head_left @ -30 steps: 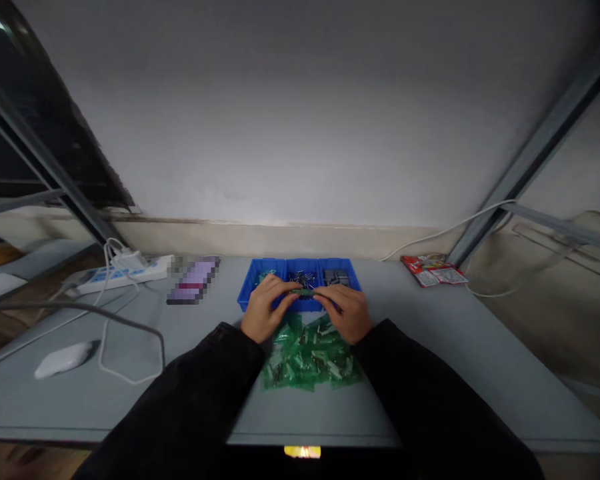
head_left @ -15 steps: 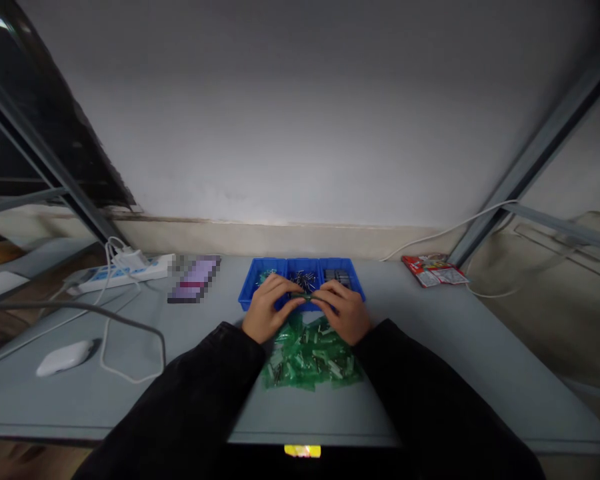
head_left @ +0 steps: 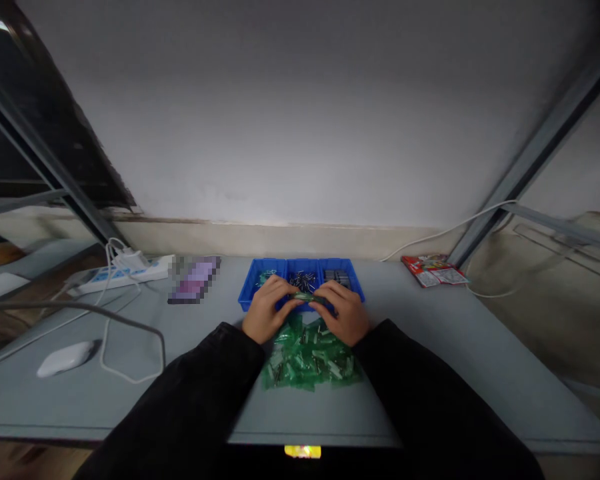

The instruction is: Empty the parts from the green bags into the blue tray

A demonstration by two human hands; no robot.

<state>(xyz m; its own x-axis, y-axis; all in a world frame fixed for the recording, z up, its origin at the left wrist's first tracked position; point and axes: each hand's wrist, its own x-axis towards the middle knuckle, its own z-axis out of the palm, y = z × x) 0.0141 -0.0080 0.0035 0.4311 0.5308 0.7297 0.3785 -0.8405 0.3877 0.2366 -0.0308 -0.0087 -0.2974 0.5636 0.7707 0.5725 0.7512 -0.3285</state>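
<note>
- Blue plastic tray (head_left: 247,293) is sitting on the grey counter (head_left: 455,347), with its three compartments running side by side just beyond the hands.
- Left hand (head_left: 265,310) is closing its fingertips on one end of a small green piece (head_left: 304,297), too small to identify exactly, and is resting over the tray's front edge.
- Right hand (head_left: 345,312) is pinching the other end of that piece, so the two hands are nearly touching and the piece is hanging between them, just above the tray's middle compartment.
- Small green bits (head_left: 266,275) are filling the left compartment, dark metal pins (head_left: 303,281) are lying in the middle one, and grey blocks (head_left: 337,276) are packed into the right one.
- Green plastic bags (head_left: 310,357) are lying in a loose heap directly in front of the tray, just below the hands, with dark parts showing through them.
- Black sleeves (head_left: 200,393) are covering both forearms.
- White power strip (head_left: 120,275), a pixelated phone-like object (head_left: 194,280) and a white mouse (head_left: 65,359) are lying well left of the tray.
- Red packets (head_left: 434,271) are lying well to its right, near the back of the counter.
</note>
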